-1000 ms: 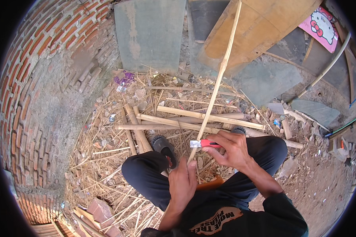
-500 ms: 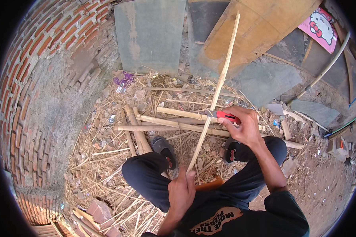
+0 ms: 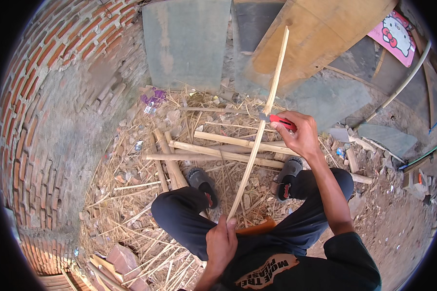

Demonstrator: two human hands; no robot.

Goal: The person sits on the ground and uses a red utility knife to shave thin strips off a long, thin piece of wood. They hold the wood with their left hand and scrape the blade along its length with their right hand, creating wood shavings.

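Note:
A long, pale bamboo strip (image 3: 250,165) slants up and away from my lap. Its near end is gripped in my left hand (image 3: 221,241), fingers closed, close to my body. My right hand (image 3: 300,133) is wrapped round a red utility knife (image 3: 282,122). The knife's blade lies against the strip a little beyond its middle. Above the blade, the far part of the strip (image 3: 278,68) reaches over the leaning boards.
Several bamboo lengths (image 3: 199,156) lie crossed on the ground beyond my shoes (image 3: 199,180). Straw and shavings (image 3: 126,203) cover the ground. A brick wall (image 3: 34,121) rises on the left; a grey board (image 3: 187,46) and a brown board (image 3: 320,34) lean at the back.
My right hand and the knife have moved away from me along the strip. The strip's far tip sits slightly lower and to the left. My left hand has shifted only slightly.

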